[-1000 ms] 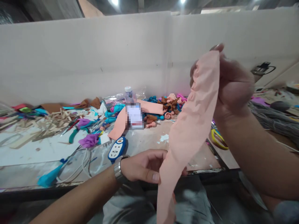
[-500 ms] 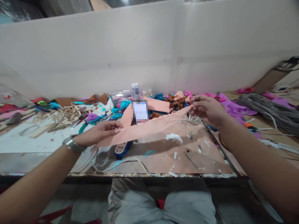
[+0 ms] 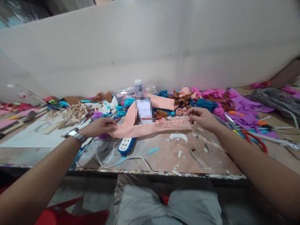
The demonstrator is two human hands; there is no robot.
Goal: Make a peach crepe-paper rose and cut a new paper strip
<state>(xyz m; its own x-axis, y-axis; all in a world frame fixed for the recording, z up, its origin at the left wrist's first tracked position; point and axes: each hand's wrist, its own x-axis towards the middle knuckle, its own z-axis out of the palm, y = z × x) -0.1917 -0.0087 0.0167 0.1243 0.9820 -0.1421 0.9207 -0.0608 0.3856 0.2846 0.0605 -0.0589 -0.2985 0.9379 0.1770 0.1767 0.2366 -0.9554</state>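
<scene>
A long peach strip of crepe-like paper (image 3: 150,128) stretches between my two hands above the table, its upper edge crinkled along the right part. The left end is pinched in the fingers of my left hand (image 3: 102,126), which wears a metal watch on the wrist. My right hand (image 3: 203,119) grips the other end between thumb and fingers. Behind the strip, another peach paper piece (image 3: 161,102) lies curved around a phone (image 3: 144,109) with a blurred screen. A small peach rolled flower (image 3: 181,111) rests near my right fingertips.
Below the strip sits a blue-and-white power strip (image 3: 126,145) with a white cable. Red-handled scissors (image 3: 254,140) lie right of my right hand, near grey cord (image 3: 269,97) and purple paper (image 3: 248,104). Thin wooden sticks (image 3: 79,111) are heaped left. A bottle (image 3: 138,90) stands behind the phone.
My right hand has come down a little, and the strip now hangs flatter and looks narrower. Both hands keep hold of it. The view has shifted slightly; the wire coil by my right hand is out of sight.
</scene>
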